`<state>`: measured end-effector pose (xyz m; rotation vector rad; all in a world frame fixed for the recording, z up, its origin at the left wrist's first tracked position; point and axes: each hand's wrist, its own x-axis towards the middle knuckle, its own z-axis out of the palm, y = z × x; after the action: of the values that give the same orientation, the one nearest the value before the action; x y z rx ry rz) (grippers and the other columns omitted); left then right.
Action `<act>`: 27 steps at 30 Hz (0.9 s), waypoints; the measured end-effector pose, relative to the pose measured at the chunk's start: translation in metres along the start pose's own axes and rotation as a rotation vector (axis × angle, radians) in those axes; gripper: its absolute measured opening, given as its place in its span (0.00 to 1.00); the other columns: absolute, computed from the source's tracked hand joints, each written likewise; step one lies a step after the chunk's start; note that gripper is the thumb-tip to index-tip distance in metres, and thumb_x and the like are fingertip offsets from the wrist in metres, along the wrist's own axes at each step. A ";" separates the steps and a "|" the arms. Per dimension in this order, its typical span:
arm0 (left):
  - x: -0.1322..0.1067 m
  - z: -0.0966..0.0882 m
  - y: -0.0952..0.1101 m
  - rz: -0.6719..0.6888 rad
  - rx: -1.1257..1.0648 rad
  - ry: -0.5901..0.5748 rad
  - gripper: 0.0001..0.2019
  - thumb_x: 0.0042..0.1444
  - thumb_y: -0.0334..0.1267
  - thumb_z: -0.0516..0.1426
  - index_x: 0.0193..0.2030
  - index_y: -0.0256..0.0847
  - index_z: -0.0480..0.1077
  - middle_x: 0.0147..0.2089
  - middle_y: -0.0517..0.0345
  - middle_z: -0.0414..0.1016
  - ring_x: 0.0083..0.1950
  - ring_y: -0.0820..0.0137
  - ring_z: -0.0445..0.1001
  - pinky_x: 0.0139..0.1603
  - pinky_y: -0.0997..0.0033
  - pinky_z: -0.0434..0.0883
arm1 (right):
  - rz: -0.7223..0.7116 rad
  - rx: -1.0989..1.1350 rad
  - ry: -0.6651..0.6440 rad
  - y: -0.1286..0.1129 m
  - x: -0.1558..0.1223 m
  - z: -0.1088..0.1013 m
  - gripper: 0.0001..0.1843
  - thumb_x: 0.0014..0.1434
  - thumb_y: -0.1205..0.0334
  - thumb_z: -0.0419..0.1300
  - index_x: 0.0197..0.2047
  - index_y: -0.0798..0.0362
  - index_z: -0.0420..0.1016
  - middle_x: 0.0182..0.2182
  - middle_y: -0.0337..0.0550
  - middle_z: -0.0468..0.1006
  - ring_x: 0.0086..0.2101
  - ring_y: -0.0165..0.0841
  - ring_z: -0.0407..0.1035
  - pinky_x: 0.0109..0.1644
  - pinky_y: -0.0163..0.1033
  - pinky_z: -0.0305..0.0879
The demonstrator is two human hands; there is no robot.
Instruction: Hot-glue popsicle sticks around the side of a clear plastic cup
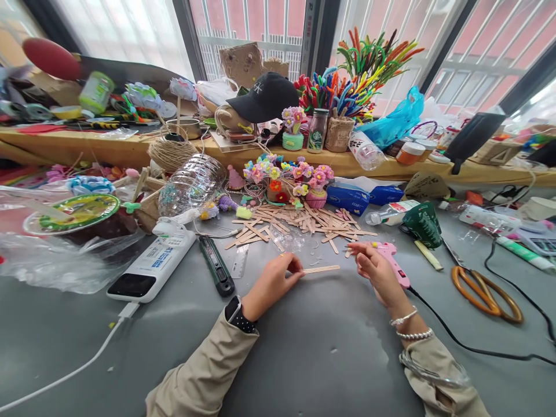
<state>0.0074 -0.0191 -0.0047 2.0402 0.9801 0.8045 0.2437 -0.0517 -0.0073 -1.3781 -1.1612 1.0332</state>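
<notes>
My left hand (273, 282) pinches one end of a flat wooden craft stick (322, 269) and holds it level just above the grey table (313, 341). My right hand (377, 271) is wrapped round a pink hot glue gun (393, 260), whose nozzle points left toward the stick's free end. A black cord (460, 341) trails from the gun to the right. Behind both hands lies a loose pile of several wooden sticks (299, 226).
A white power bank (150, 266), a dark green utility knife (216, 266) and a clear ruler lie at the left. Orange-handled scissors (486, 292) and a green tape roll (423, 225) are at the right. Small flower pots (304, 179), a plastic bottle and a cluttered shelf stand behind.
</notes>
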 end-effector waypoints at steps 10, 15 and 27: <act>0.005 -0.006 0.000 -0.154 -0.533 0.062 0.13 0.44 0.41 0.60 0.27 0.37 0.59 0.31 0.58 0.70 0.34 0.73 0.69 0.37 0.72 0.68 | 0.030 0.121 -0.132 -0.006 -0.008 0.015 0.26 0.43 0.50 0.62 0.45 0.52 0.69 0.34 0.43 0.68 0.24 0.24 0.56 0.25 0.32 0.55; 0.004 -0.003 0.003 -0.130 -0.567 0.067 0.13 0.44 0.41 0.60 0.27 0.37 0.59 0.31 0.58 0.70 0.33 0.74 0.69 0.35 0.72 0.67 | 0.082 0.067 -0.131 -0.017 -0.018 0.040 0.18 0.41 0.52 0.63 0.35 0.54 0.74 0.28 0.41 0.72 0.23 0.24 0.58 0.27 0.33 0.58; 0.001 0.003 0.004 -0.079 -0.534 0.055 0.12 0.47 0.41 0.59 0.27 0.37 0.60 0.31 0.57 0.70 0.34 0.73 0.70 0.37 0.70 0.68 | 0.082 0.173 -0.055 -0.013 -0.018 0.050 0.16 0.40 0.53 0.65 0.31 0.54 0.77 0.18 0.36 0.69 0.20 0.23 0.57 0.24 0.32 0.54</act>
<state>0.0119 -0.0207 -0.0033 1.5194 0.7667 0.9634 0.1905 -0.0612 -0.0006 -1.2759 -1.0359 1.2080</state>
